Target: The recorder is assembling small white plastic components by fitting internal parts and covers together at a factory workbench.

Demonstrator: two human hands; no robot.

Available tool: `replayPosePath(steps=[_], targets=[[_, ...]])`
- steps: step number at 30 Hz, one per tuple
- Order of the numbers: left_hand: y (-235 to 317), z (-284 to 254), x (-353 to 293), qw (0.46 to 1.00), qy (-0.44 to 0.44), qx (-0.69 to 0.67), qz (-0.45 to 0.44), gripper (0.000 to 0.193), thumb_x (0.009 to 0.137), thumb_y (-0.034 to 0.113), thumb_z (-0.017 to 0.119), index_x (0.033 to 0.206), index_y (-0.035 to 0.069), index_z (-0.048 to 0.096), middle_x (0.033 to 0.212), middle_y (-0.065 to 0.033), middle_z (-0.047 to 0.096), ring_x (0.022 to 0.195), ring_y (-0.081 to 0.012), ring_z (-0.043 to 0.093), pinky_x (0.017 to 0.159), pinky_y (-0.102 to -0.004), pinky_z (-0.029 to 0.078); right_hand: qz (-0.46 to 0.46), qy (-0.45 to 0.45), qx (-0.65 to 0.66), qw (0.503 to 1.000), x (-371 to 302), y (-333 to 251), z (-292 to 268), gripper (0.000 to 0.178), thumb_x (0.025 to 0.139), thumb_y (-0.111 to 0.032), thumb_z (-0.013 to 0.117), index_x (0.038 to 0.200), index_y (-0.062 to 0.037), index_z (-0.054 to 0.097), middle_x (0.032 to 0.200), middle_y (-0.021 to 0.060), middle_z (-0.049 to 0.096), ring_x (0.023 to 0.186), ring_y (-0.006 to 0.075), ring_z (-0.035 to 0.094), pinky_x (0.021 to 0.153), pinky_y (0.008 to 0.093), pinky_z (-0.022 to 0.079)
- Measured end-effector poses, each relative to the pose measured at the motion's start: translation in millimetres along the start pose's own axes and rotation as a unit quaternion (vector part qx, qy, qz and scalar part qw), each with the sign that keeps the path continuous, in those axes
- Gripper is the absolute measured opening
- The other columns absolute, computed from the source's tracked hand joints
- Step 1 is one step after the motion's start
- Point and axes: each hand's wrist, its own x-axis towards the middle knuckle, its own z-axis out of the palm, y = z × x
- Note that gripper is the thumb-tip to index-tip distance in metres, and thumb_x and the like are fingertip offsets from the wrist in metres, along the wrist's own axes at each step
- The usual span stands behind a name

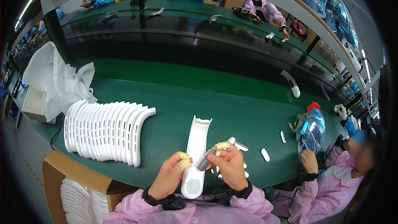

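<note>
The person's left hand (pixel 171 177) is closed around the lower part of a long curved white plastic shell (pixel 195 157), which lies on the green conveyor belt (pixel 232 103) right at its near edge, while the right hand (pixel 230 166) pinches a small grey oval strip (pixel 206 159) against the shell's right side. Just right of the shell a few more grey oval pieces (pixel 265 154) lie scattered on the belt, and to its left stands a tight row of matching white shells (pixel 108 132). Further right of the shell, a co-worker in a pink smock (pixel 319 195) holds a blue plastic bag (pixel 311 130).
</note>
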Motion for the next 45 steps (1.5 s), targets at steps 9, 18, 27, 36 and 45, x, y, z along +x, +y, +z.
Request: replayPosePath(steps=[9,18,27,36,45], targets=[[7,-1,-3,0.988,-0.136,-0.057,0.039,0.033,0.084,0.003,0.06,0.114,0.005,0.045,0.112,-0.0084,0.053,0.102,-0.0187,0.057,0.085,-0.0302,0.047,-0.048,-0.052,-0.27,0.96,-4,-10,12,0.022,0.081,-0.003,0.069,0.1,0.0005,0.057,0.086,0.0069,0.064,0.068,0.0075,0.061,0.058,0.0205,0.049],[5,-4,1,0.987,-0.158,0.006,0.023,0.05,0.072,-0.013,0.066,0.111,0.006,0.041,0.117,-0.0075,0.047,0.111,-0.0176,0.051,0.091,-0.0327,0.046,-0.114,-0.153,-0.352,0.916,11,-17,-2,0.025,0.078,-0.003,0.073,0.098,-0.0011,0.059,0.084,0.0025,0.062,0.072,0.0065,0.057,0.062,0.0221,0.046],[8,-3,2,0.986,-0.162,-0.002,0.026,0.053,0.069,-0.015,0.068,0.109,0.007,0.041,0.114,-0.0066,0.048,0.11,-0.0172,0.051,0.09,-0.0325,0.047,-0.076,-0.121,-0.292,0.946,5,-14,1,0.027,0.077,-0.003,0.073,0.1,-0.0016,0.059,0.081,0.0006,0.061,0.072,0.0066,0.057,0.062,0.0208,0.046],[4,4,-3,0.987,-0.122,0.039,0.093,0.04,0.076,-0.014,0.059,0.107,0.005,0.042,0.11,-0.0065,0.047,0.107,-0.0151,0.051,0.089,-0.0292,0.044,-0.222,0.048,-0.341,0.912,5,-5,16,0.041,0.073,-0.007,0.076,0.11,-0.0038,0.058,0.098,0.0052,0.06,0.076,0.0131,0.059,0.066,0.0255,0.05],[-10,-3,-2,0.974,-0.125,0.079,0.171,0.033,0.081,-0.011,0.057,0.106,0.005,0.043,0.114,-0.0072,0.048,0.107,-0.0144,0.051,0.092,-0.03,0.042,0.006,-0.075,-0.189,0.979,3,3,-4,0.04,0.079,-0.008,0.072,0.114,-0.0005,0.055,0.103,0.0074,0.062,0.085,0.0092,0.06,0.067,0.0221,0.05]])
